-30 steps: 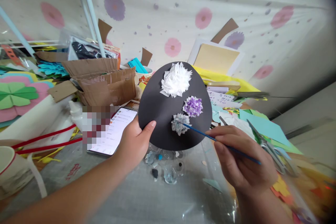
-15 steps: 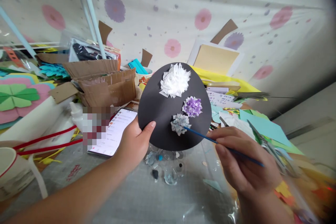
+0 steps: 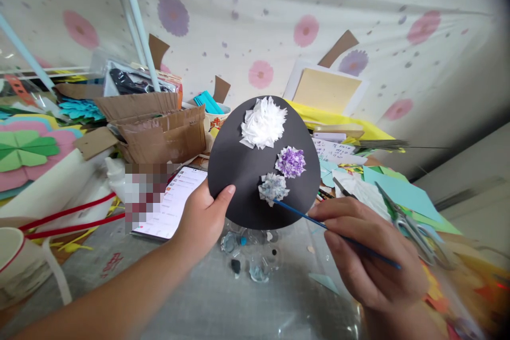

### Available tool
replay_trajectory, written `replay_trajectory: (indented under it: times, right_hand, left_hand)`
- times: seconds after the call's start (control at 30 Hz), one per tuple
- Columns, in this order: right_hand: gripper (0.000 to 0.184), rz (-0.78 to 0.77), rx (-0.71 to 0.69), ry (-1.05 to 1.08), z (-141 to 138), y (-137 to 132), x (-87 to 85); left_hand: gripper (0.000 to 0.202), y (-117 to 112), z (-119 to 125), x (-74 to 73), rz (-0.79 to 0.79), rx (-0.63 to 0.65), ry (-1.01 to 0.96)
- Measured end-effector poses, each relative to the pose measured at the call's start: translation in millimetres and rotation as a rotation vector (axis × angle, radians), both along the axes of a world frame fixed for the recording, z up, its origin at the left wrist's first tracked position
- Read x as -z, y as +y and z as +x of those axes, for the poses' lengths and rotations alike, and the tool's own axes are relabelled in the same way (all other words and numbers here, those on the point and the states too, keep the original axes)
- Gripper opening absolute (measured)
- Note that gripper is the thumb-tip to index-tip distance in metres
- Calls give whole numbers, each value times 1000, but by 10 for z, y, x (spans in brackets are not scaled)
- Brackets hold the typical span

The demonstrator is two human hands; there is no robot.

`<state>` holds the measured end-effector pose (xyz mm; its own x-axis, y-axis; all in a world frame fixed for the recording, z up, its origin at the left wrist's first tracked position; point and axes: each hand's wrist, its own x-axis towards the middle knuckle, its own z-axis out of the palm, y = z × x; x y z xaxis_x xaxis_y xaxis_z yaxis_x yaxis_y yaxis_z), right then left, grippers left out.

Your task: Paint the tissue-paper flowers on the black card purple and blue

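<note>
My left hand (image 3: 207, 218) grips the left edge of a round black card (image 3: 235, 170), thumb on its front. Three crumpled paper flowers sit on the card: a large white flower (image 3: 263, 123) at the top, a purple-and-white flower (image 3: 290, 162) at the right, and a grey-blue flower (image 3: 273, 187) below. In my right hand (image 3: 370, 249) is a slim blue paintbrush (image 3: 303, 215), pinched between thumb and fingers. Its tip touches the lower edge of the grey-blue flower, or lies just in front of it. The card is tilted up toward me above the table.
Under the card lies a clear paint palette (image 3: 258, 271) with grey, blue and black dabs. A phone (image 3: 167, 207) lies left, near a cardboard box (image 3: 163, 133) and a paper cup (image 3: 22, 265). Scissors (image 3: 414, 228) and coloured paper (image 3: 402, 196) are at the right.
The brush tip has moved slightly down and left, from the middle of the grey-blue flower to its lower edge. My left hand keeps its hold on the card.
</note>
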<state>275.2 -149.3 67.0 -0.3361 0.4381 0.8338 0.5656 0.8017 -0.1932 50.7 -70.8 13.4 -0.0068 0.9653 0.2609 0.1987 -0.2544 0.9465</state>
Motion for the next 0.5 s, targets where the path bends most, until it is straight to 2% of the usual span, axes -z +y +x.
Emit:
replay_trajectory:
  times: [0.1,0.23,0.37,0.5]
  right_hand:
    - [31,13,38,12,-8,0,-11]
    - [33,11,13,15,6,-9,17]
    - [36,17,44,118,40,-22,69]
    - [36,-27,17,97,45,-30,73]
  left_hand:
    - [46,-10,-4,-14,0,0,5]
    - [43,-10,-7,-21,-4,-15,20]
    - [43,-3,-18,5,-4,-10,5]
    - [46,10,-28,37,-17,-8,-18]
